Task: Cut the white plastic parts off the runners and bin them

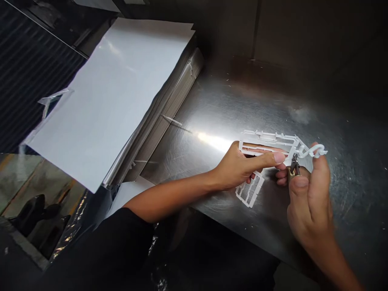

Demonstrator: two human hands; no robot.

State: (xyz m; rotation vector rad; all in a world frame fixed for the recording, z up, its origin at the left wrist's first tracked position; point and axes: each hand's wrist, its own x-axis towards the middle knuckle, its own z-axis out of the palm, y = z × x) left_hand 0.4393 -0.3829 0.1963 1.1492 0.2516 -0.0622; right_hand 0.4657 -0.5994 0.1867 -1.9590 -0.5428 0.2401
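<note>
My left hand is closed on a white plastic frame with slim bars and small tabs, the thumb pressed on its lower bar. Below that hand hangs a smaller white latticed piece; whether it joins the frame is hidden. In my right hand are small metal cutters, their jaws at the frame's right corner. A curly white plastic strip sticks out from that corner, past my right index finger. Part of the cutters' handles is hidden by my fingers.
A tall stack of white sheets stands on the left of the metal table, with a bit of clear plastic wrap at its side. Small white scraps lie scattered on the table. The table's front edge runs below my hands.
</note>
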